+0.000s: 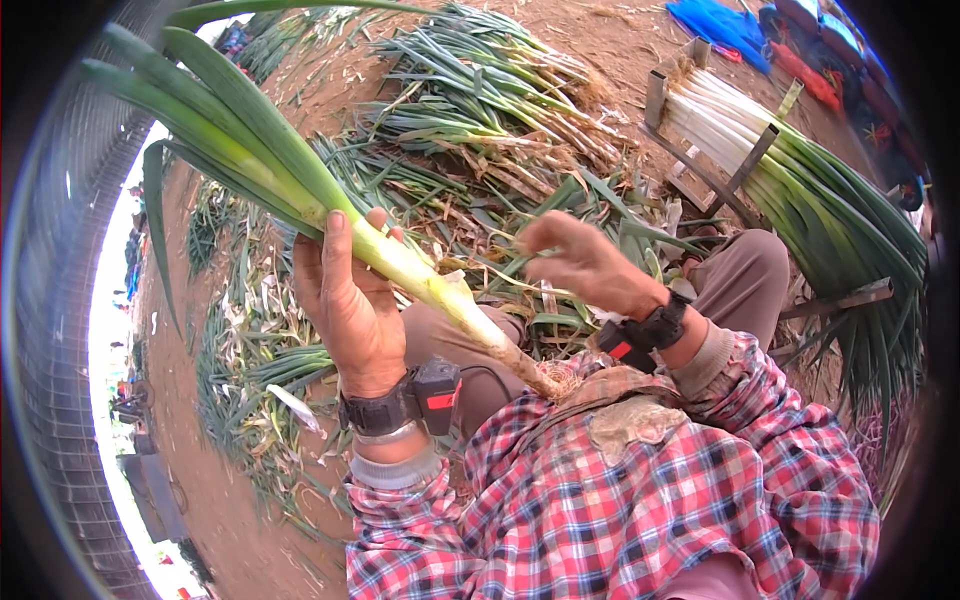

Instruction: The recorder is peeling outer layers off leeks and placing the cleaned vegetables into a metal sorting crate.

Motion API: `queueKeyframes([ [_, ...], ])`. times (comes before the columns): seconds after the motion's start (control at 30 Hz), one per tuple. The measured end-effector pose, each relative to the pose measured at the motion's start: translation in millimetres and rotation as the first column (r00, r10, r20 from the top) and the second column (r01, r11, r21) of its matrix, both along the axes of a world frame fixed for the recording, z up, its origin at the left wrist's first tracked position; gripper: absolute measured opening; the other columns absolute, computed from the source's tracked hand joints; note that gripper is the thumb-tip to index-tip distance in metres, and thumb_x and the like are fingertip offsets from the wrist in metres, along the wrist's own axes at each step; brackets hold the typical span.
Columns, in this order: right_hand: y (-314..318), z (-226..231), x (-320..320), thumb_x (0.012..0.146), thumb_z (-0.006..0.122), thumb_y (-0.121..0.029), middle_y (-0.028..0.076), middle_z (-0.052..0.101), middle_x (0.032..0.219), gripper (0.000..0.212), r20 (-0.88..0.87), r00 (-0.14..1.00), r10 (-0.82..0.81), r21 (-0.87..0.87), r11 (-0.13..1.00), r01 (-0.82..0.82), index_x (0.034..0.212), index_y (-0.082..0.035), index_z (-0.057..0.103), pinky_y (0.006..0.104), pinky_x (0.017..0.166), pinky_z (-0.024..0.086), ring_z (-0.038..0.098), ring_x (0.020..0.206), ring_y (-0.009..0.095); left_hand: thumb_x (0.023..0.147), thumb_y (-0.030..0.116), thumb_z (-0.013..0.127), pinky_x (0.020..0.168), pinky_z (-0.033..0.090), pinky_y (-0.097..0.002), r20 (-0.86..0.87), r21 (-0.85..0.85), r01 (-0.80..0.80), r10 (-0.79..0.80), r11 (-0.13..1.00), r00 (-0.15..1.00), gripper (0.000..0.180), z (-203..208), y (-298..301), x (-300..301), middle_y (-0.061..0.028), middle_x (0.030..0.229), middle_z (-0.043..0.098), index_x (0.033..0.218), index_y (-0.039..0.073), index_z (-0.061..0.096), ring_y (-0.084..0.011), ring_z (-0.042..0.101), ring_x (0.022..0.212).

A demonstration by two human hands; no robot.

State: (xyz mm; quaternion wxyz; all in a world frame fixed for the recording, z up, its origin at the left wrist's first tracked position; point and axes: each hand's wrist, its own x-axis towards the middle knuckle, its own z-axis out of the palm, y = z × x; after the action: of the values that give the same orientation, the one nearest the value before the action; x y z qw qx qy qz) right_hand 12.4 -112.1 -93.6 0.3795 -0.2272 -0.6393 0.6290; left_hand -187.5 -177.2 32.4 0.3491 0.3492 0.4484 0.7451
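One long, smooth green-and-white leek, brown fibrous roots | left hand: grip wraps its shaft | right hand: curled, blurred; cannot tell if gripping

Along the left rim, bowed by the lens, a tall wall of dark grid netting, with a glaring white strip at its foot and, lower down, a dark grey flat-sided object too indistinct to identify. Underneath and all around, bare reddish-brown earth, well lit and open to view at lower left and along the top. Toward the upper right corner, a crumpled bright blue sheet, near it a red bag, and beyond, a dim jumble of dark items, mostly lost in the shadowed rim.
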Motion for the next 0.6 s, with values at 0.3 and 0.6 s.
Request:
queueKeyframes([
  [0.3,-24.4,53.0,-39.4,0.087,0.068,-0.009,-0.001,0.056,0.083,0.014,-0.15,0.978,0.143,-0.054,0.987,-0.152,0.095,-0.004,0.058,0.0259,0.067,0.043,0.051,0.077,0.007,0.094,0.019,0.064,0.076,0.057,-0.0349,-0.028,-0.038,0.006,-0.007,0.999,1.0,0.022,-1.0,0.8,11.2,-0.0016,0.096,0.063,0.112,0.008,0.056,-0.0159,0.066,0.088],
  [0.6,-30.7,37.5,-4.4,0.09,0.068,-0.015,0.007,0.055,0.117,0.012,-0.171,0.96,0.223,0.318,0.934,-0.16,0.093,-0.008,0.058,0.0357,0.092,0.042,0.053,0.109,0.016,0.094,0.02,0.063,0.075,0.057,-0.0338,-0.006,-0.038,-0.012,0.011,0.999,1.0,0.022,-6.5,1.0,10.6,-0.0027,0.094,0.064,0.111,0.008,0.056,-0.0155,0.066,0.089],
])
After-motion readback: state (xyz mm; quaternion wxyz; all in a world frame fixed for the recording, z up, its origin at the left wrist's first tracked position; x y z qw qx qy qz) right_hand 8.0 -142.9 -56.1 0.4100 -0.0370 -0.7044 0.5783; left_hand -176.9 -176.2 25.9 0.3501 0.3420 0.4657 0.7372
